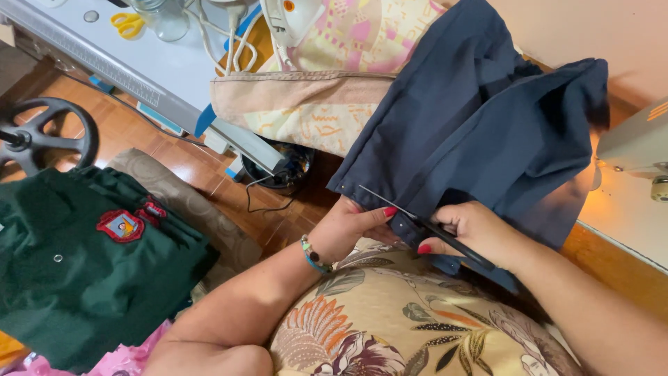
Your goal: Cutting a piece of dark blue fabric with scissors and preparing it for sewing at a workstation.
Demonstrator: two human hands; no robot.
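A navy blue garment (487, 118) hangs from the table edge down onto my lap. My left hand (351, 226), with red nails and a beaded bracelet, pinches the garment's lower hem. Just to its right, my right hand (476, 233) grips a slim dark tool (452, 244). The tool's thin metal tip lies along the hem and points up and to the left. The two hands are almost touching at the hem. My lap is covered in floral cloth (390, 313).
A folded green garment (76, 278) with a red badge lies at the left, below a black wheel (42, 136). A white table (160, 69) holds yellow scissors (127, 24), a glass jar (163, 17) and an iron (292, 17). Beige-pink patterned cloth (313, 104) lies behind; a sewing machine (633, 146) stands at the right.
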